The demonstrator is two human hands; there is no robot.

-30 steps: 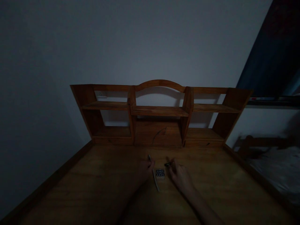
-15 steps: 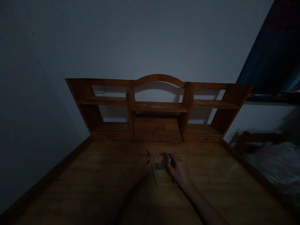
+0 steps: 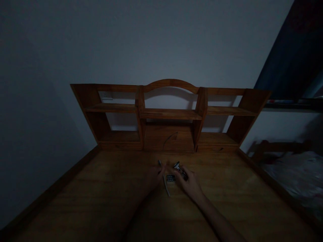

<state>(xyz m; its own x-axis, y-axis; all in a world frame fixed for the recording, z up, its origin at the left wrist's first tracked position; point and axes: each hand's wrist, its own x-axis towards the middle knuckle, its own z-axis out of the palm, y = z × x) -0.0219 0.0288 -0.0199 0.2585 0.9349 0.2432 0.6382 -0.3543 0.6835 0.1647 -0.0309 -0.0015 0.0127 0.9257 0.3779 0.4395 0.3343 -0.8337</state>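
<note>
My left hand [image 3: 154, 176] pinches a slim, pale, slightly curved stick [image 3: 166, 188]. Its upper end shows above my fingers and its long lower end slants down toward me; the dim light hides finer detail. My right hand [image 3: 189, 181] is closed around a razor [image 3: 177, 165], whose dark T-shaped head points up and left; the handle is mostly hidden in my fingers. Between my hands, a small clear pack with two dark, light-dotted rows [image 3: 171, 178] lies on the wooden desk [image 3: 101, 198]. My right fingertips are just beside this pack.
A wooden shelf unit [image 3: 171, 115] with several compartments stands along the desk's far edge, against a pale wall [image 3: 161, 40]. Raised wooden edges border the desk on both sides. To the right are a dark curtain [image 3: 290, 57] and a plastic-covered heap [image 3: 295, 174].
My right hand has shifted slightly left, and the razor has turned so its head tilts more. It now partly covers the small pack's lower part. My left hand has hardly moved.
</note>
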